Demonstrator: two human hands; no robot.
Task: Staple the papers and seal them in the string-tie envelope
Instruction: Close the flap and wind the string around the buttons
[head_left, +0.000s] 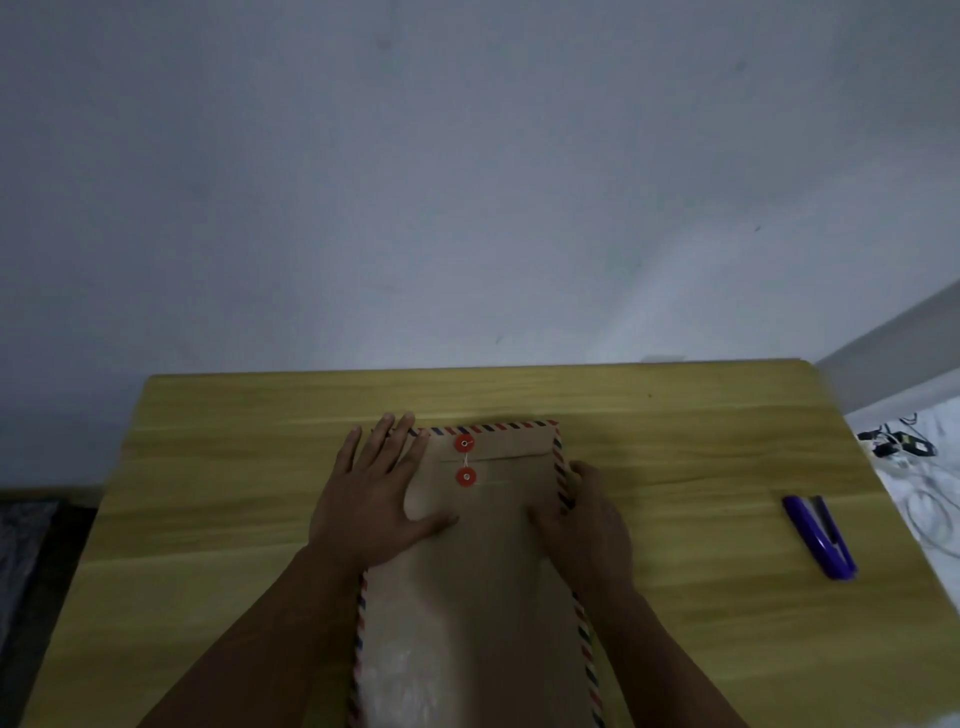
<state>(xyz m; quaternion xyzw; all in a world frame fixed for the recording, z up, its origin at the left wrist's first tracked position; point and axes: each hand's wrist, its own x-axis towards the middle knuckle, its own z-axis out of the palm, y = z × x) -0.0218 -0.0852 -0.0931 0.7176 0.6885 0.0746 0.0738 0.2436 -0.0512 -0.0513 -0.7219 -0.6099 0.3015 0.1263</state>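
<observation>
Hands (374, 499) flat on closed envelope (483, 571).

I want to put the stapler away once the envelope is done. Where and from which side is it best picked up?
Grip the purple stapler across its closed near end, where the two arms join into one solid body, coming from above with the right hand. It lies flat on the table, to the right, with its far end splayed open, so pinching there would probably squeeze it shut.

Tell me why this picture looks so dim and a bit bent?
Head view: dim light; soft blur on the left hand and right hand; a pale sheen low on the envelope; the wide lens bows the table edges; the purple stapler is reasonably clear.
</observation>
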